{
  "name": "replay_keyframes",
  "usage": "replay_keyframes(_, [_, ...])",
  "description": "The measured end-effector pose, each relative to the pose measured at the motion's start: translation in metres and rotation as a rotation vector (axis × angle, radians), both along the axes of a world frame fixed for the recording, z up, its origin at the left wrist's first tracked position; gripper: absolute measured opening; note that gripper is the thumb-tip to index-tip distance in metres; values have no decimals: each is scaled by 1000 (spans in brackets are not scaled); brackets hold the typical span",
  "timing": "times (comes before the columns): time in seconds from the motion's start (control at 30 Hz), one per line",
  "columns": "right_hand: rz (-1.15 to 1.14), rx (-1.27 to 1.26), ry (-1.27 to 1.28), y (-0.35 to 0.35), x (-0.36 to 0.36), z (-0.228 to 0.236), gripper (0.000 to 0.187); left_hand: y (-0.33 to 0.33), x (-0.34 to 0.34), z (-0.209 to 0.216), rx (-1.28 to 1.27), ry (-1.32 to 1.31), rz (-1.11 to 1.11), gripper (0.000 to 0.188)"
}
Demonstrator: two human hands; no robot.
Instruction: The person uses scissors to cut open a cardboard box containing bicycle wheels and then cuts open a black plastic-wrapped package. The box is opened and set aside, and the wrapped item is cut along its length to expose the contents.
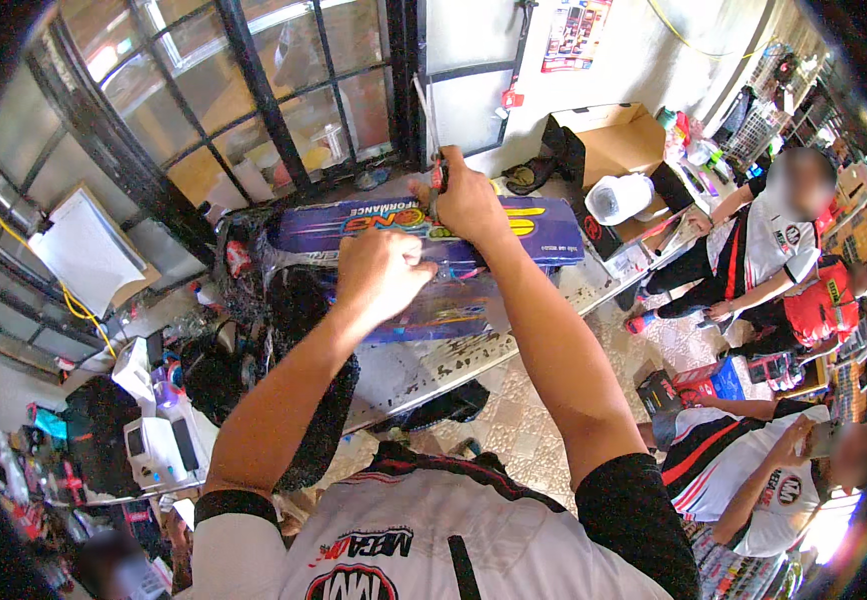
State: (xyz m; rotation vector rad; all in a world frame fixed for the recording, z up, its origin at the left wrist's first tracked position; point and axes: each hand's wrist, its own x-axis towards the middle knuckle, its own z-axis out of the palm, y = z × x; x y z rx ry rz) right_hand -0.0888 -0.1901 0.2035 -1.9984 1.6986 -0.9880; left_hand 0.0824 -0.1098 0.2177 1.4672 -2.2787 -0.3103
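From here, blue box (539, 225) lies on bench (434, 372), left hand (379, 270) curled over it, likely bracing, can't tell if pinching, right hand (471, 205) clenched round 1 slim tool (441, 178), probably for control.

Upside-down multicoloured lettering crosses the blue box (386, 216) before me; black and red letters mark my white shirt (419, 505); the poster's (576, 36) small print is unreadable.
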Motion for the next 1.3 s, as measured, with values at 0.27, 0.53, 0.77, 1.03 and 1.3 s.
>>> replay_keyframes(0.27, [97, 18, 57, -4, -2, 5, 62, 55, 30, -58, -481, 172, -237, 48])
replay_keyframes(0.53, [86, 46, 101, 4, 10, 12, 58, 130, 97, -132, -369, -151, -270, 30])
replay_keyframes(0.77, [199, -12, 71, -14, 36, 5, 53, 169, 233, -128, -403, -355, 41, 28])
replay_keyframes(1.03, [91, -87, 92, -34, 6, -17, 59, 192, 204, -159, -90, 450, 598, 24])
replay_keyframes(1.3, [4, 57, 161, -32, 26, 6, 55, 190, 172, -98, -738, -60, 505, 48])
